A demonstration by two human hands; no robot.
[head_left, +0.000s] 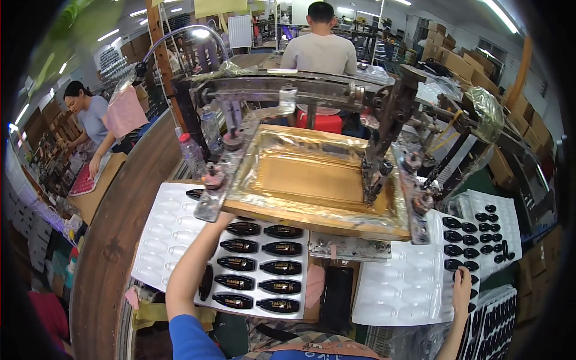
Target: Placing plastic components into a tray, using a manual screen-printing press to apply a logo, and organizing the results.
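My left hand [223, 221] reaches under the near left corner of the screen-printing frame [318, 228]; its fingers are hidden there. Below that frame lies a white moulded tray [162, 231] with rows of glossy black oval plastic pieces [282, 267] that bear gold print. A lone black piece [206, 282] sits near my left forearm. On the right, my right hand [461, 290] pinches at a black oval piece [453, 264] at the edge of another white tray [396, 294]. More black pieces [471, 239] lie in pairs beyond my fingers.
The printing press's metal arm [378, 138] stands over the gold-smeared screen [312, 177]. Bottles [191, 153] stand at its left, beside a curved wooden table [114, 240]. More trays of black pieces [495, 321] lie lower right. Two people [320, 51] [90, 114] are farther back.
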